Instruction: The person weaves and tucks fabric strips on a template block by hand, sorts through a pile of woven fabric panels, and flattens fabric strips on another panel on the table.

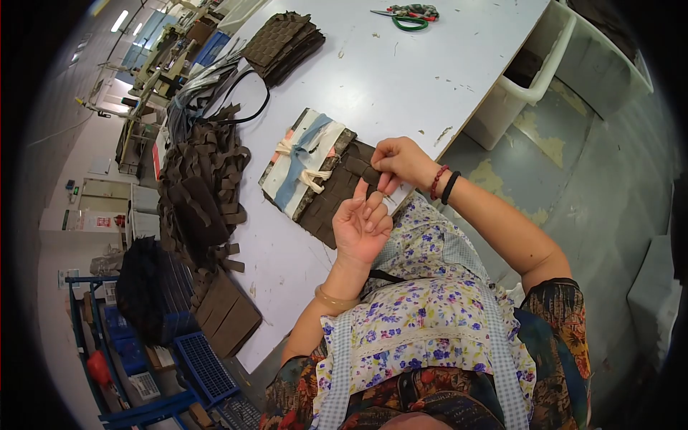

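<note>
- Work: we see the brown woven piece (326,213) lying flat on the white table (276,283), nr the edge by the floral apron (423,326).
- R hand (406,165): thumb & fingertip tog., clamped on a strip (364,170) at the right-hand end of the brown woven piece.
- L hand (364,228): palm up, index finger reaching the brown woven piece, other fingers curled; whether it grips anything, we can't tell.
- Adj., L: pale pad (301,145) w/ blue band & cream knotted ties, against the brown woven piece; overlap unclear to us.
- Upper L: stack of woven pcs (281,49); below, heap of brown strips (204,179), well apart from both hands.
- Top: green-handled scissors (410,27).
- R of table: white bin (546,79).
</note>
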Motion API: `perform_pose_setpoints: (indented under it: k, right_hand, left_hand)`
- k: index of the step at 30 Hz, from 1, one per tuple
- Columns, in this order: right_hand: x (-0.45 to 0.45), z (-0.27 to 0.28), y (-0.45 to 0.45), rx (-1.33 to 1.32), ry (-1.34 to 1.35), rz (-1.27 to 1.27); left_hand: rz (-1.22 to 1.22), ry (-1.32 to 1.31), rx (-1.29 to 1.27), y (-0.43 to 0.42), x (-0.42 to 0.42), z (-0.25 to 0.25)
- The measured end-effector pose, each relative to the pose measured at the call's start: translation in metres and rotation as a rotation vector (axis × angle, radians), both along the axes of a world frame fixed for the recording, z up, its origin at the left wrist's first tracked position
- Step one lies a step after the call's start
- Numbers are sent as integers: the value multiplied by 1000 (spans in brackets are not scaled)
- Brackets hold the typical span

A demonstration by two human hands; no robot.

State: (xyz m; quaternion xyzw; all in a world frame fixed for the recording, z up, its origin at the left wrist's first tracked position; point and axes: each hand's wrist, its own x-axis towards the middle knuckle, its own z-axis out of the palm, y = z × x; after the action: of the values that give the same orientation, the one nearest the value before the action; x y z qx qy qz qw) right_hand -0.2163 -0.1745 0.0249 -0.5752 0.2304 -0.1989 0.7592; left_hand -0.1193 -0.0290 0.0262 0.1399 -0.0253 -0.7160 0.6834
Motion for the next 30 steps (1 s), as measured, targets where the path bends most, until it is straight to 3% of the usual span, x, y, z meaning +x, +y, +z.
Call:
perform_pose_setpoints:
  k: [1, 3, 12, 21, 30]
  right_hand:
    - [0, 1, 0, -2, 1, 0]
    - [3, -1, 3, -246, 46, 2]
    - [5, 11, -22, -451, 165, 240]
    - [12, 6, -41, -320, 180, 383]
    - [23, -6, -37, -383, 136, 287]
  left_hand:
    - [7, -5, 9, 0, 0, -1]
    - [16, -11, 19, 2, 2, -3]
    - [3, -66, 28, 3, 2, -3]
    - [34, -160, 60, 2, -3, 1]
    - [54, -253, 99, 3, -4, -4]
